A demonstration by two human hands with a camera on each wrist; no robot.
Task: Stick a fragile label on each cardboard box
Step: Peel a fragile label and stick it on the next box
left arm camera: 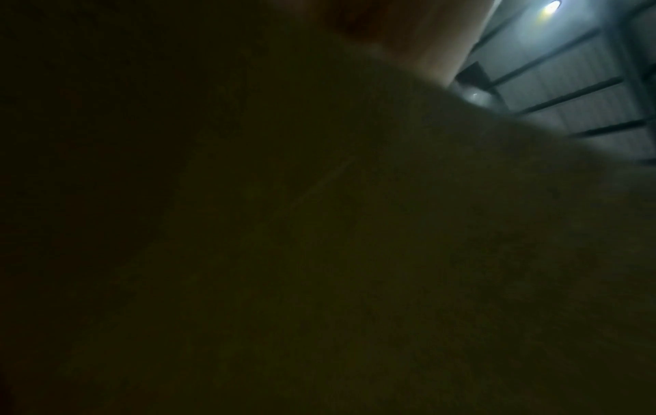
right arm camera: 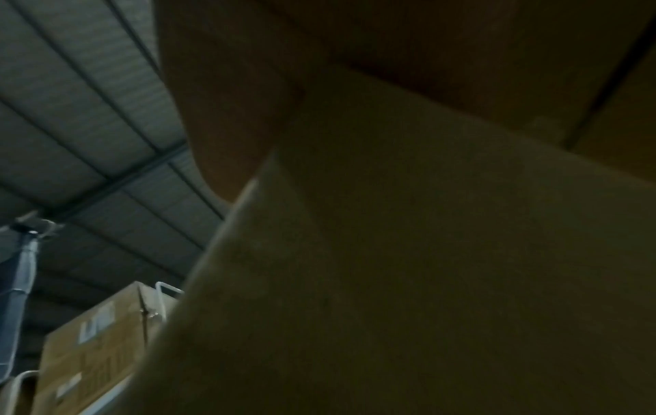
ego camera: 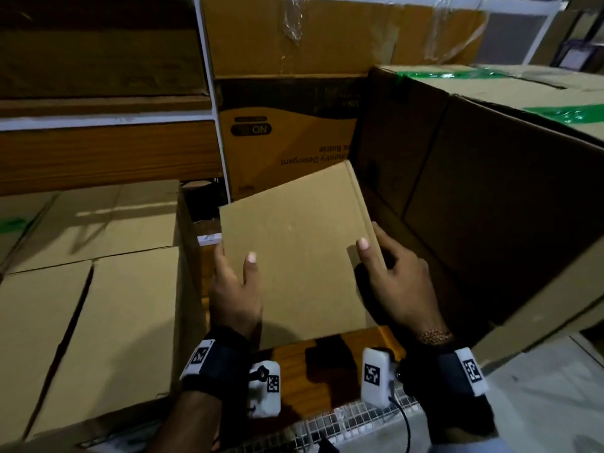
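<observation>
Flat cardboard box [ego camera: 294, 256] held between both hands, long axis running away from the person, tilted. Left hand [ego camera: 233, 289] grips its left edge, right hand [ego camera: 397, 282] its right edge, equally near. No fragile label visible; wrist views too dark to confirm.

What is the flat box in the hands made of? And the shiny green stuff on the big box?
The flat box looks like plain brown cardboard: matte, with folded edges. Both the left hand and right hand grip it. The green strip on the big box is probably plastic tape, since it shines and wrinkles.
</observation>
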